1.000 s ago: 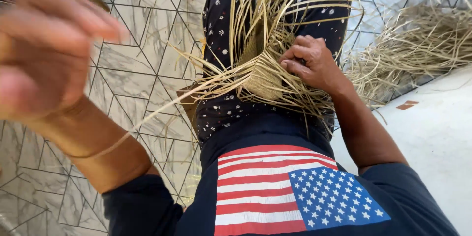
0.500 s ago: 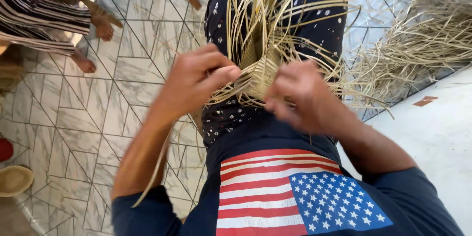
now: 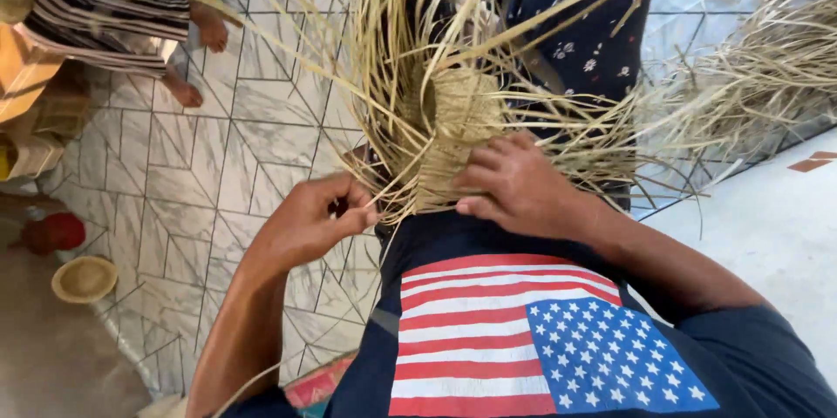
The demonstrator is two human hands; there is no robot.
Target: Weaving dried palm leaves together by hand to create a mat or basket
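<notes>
The person sits over a tiled floor (image 3: 218, 174) of pale marbled slabs cut by dark lines into angled shapes. On the lap lies a half-woven straw piece (image 3: 458, 135), its loose strands fanning up toward twelve o'clock. The right hand (image 3: 523, 187) lies flat on the woven part, fingers curled over its lower edge and pressing it down. The left hand (image 3: 314, 222), at about nine o'clock from the weave, is nearly closed — thumb and fingers pinch what looks like a single strand, though the blur makes that hard to confirm. A heap of dry straw (image 3: 758, 87) lies at two o'clock beside a plain grey surface (image 3: 767, 235). At ten o'clock another person's bare feet (image 3: 196, 61) rest on the tiles; a small round straw basket (image 3: 84, 278) sits at eight o'clock.
</notes>
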